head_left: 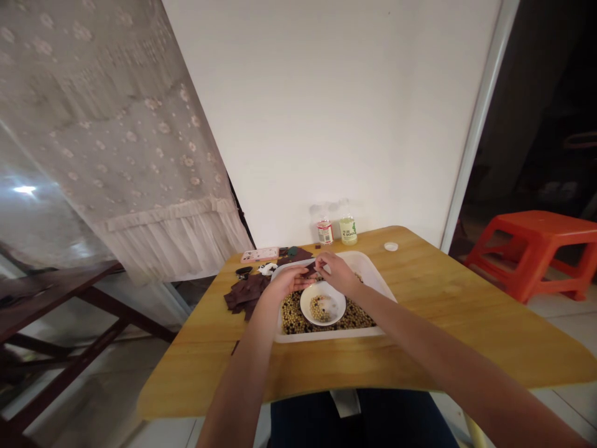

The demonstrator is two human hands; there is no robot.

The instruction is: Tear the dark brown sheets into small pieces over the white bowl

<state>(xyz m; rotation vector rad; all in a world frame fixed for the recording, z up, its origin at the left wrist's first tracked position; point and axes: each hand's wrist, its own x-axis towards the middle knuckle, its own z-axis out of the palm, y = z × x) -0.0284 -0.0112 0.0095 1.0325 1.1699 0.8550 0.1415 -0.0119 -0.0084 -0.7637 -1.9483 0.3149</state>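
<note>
The bottle on the table's far edge reads "C100"; other print is too small.

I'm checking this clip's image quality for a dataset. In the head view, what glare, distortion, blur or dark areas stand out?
In the head view, a bright glare spot shines at far left; wide-angle distortion bows the wooden table; the left hand and right hand look small and slightly soft; the doorway at right falls into deep shadow.
</note>
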